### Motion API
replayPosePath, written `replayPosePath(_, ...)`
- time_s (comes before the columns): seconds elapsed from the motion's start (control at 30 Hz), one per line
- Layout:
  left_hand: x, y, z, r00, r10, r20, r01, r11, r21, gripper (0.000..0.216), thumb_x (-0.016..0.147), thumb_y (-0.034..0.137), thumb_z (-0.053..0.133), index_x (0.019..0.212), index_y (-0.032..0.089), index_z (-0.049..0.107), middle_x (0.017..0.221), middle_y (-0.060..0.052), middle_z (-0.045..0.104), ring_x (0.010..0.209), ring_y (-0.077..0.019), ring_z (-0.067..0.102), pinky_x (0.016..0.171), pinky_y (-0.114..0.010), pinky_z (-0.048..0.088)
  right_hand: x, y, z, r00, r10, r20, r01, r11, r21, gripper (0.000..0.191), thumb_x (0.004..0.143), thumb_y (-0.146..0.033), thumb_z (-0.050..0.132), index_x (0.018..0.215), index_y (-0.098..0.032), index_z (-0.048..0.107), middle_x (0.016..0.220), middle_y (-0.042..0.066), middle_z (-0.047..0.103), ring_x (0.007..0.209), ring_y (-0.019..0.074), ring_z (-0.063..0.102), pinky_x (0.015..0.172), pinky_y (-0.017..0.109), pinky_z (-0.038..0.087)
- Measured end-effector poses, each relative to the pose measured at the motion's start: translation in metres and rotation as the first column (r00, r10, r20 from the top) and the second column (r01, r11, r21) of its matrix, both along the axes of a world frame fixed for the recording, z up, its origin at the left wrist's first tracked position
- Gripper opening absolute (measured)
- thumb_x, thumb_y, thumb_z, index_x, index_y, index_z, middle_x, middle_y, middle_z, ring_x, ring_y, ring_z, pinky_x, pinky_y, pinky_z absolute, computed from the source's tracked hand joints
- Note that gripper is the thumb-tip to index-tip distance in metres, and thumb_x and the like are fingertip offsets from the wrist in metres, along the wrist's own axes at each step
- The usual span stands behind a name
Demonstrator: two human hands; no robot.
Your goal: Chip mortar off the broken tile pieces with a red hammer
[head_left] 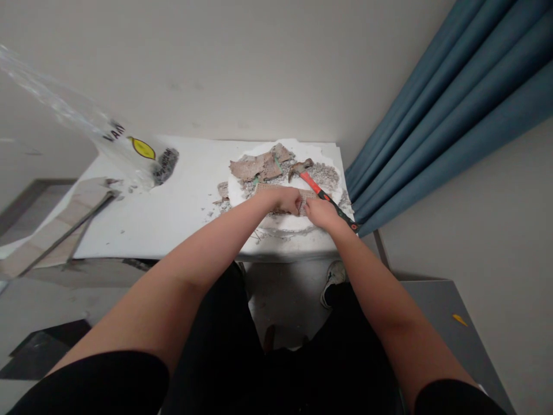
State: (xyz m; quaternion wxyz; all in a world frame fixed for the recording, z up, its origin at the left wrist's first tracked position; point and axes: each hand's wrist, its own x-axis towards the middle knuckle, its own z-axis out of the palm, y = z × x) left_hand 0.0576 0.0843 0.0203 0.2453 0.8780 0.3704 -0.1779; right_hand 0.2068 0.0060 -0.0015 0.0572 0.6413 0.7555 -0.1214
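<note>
left hand: the left hand [288, 200] is curled into a fist, fingers clamped on the near edge of a flat fragment [307, 197].
right hand: the right hand [320, 212] sits knuckle to knuckle beside it, fingers closed on the same piece.
why that grip: with two fists side by side, each seems to take one half of the piece, so it is braced from both ends.
where the fragment is: over the near part of a white round slab [235, 199], just above the counter's front edge.
hammer: the hammer [324, 196] lies free on the slab with its head away from the person. its red and black handle runs back past the right hand, so it looks parked within reach.
rubble: broken pieces [259, 166] and grey grit [326, 172] are heaped behind the hands, apart from them.
edges: the slab nearly fills the right end of the counter [173, 213], and a blue curtain [432, 127] hangs just beside it.
open room: bare counter stretches left as far as a clear plastic bag [129, 150].
</note>
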Motion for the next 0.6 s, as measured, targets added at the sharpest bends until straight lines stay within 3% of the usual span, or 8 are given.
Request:
replayPosePath(0.17,0.0006,0.0101,-0.0042,0.998,-0.039,0.046,0.043,0.995,-0.091,0.017,0.061,0.029,0.07,0.074,0.018,0.072,0.062,0.001,0.064,0.06,-0.0144,0.054,0.059,-0.026,0.038,-0.0007,0.0008,0.0019,1.0,0.005,0.005,-0.005,1.0,-0.008,0.041,0.107,-0.034,0.033,0.124,-0.014,0.064,0.121,0.019,0.07,0.112,0.0302,0.067,0.093,0.037,0.05)
replayPosePath(0.37,-0.0001,0.0084,0.0015,0.999,0.019,0.033,-0.013,0.983,-0.182,0.017,0.061,0.028,0.072,0.075,0.018,0.072,0.059,0.001,0.062,0.057,-0.0141,0.053,0.058,-0.025,0.04,-0.001,0.0013,0.0043,1.0,0.013,0.009,-0.012,1.0,-0.025,0.041,0.107,-0.034,0.034,0.126,-0.014,0.064,0.122,0.019,0.069,0.115,0.0301,0.065,0.096,0.036,0.048)
replayPosePath(0.6,0.0005,0.0089,0.0003,1.0,-0.026,0.012,0.027,0.992,-0.122,0.022,0.063,0.031,0.07,0.08,0.018,0.076,0.064,-0.001,0.066,0.064,-0.0167,0.058,0.063,-0.026,0.043,-0.0014,0.0018,0.0037,1.0,0.001,0.007,-0.001,0.999,-0.035,0.041,0.107,-0.036,0.034,0.127,-0.014,0.063,0.124,0.019,0.069,0.115,0.0295,0.065,0.097,0.036,0.047)
